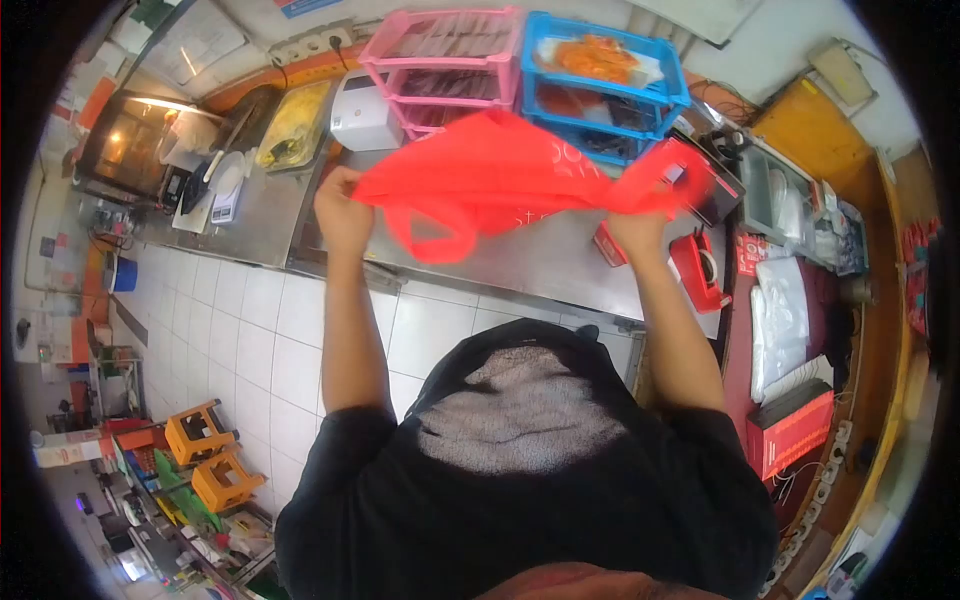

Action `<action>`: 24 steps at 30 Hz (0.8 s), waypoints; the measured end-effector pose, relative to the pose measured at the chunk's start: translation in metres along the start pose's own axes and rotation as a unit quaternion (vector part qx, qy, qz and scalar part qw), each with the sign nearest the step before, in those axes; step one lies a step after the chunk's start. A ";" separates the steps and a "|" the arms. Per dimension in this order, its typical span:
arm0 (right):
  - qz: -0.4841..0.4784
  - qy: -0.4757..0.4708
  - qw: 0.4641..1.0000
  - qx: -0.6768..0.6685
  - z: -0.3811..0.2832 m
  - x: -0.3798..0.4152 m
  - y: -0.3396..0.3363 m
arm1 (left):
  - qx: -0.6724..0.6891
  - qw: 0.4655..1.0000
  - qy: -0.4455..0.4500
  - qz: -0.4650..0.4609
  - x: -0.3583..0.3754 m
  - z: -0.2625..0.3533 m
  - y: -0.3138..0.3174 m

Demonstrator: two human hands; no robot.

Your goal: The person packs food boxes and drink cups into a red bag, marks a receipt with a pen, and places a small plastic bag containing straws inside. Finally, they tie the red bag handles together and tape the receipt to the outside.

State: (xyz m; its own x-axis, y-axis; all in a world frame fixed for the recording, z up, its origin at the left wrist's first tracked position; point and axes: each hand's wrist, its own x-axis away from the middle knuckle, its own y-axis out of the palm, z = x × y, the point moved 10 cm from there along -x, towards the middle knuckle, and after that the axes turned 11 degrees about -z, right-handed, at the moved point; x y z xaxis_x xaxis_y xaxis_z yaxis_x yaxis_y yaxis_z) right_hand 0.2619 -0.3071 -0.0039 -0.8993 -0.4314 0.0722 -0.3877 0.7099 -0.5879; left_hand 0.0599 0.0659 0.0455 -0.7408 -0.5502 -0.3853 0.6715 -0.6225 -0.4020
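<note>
A red carrier bag [470, 170] with looped handles and white print is stretched out between my hands above the steel counter [540, 255]. My left hand [345, 215] is closed on one end of the bag, and one handle loop hangs down beside it. At the other end my right hand [637, 235] grips the bag near its second loop, which is smeared by motion. Just below and beside my right hand, a red tape dispenser [698, 272] stands on the counter.
Behind the bag stand pink stacked trays [440, 70] and blue stacked trays [605, 75]. A white kitchen scale [228, 200] sits to the left. Plastic bags [780, 320] and a red box [790, 430] lie along the right side. Orange stools [225, 480] stand on the floor.
</note>
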 end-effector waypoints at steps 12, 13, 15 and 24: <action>-0.037 -0.244 0.955 0.165 -0.122 -0.040 0.099 | 0.064 0.962 0.004 -0.266 -0.043 0.039 0.031; -0.042 -0.209 0.977 -0.004 -0.103 -0.050 0.086 | 0.047 0.958 -0.006 -0.284 -0.056 0.018 0.015; -0.108 -0.140 0.930 -0.322 -0.074 -0.056 0.071 | 0.064 0.952 -0.073 -0.292 -0.063 -0.009 -0.005; -0.303 -0.236 0.825 -0.415 -0.153 0.016 -0.037 | 0.120 0.934 -0.127 -0.312 -0.039 0.000 0.026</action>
State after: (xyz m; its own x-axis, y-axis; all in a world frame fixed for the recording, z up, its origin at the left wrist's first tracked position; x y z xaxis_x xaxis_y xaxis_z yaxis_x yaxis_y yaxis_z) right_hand 0.2308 -0.2552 0.1425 -0.3864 -0.8763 -0.2878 -0.9182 0.3361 0.2096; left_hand 0.1063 0.0715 0.0501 -0.9874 -0.1343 0.0840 0.1068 -0.9560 -0.2733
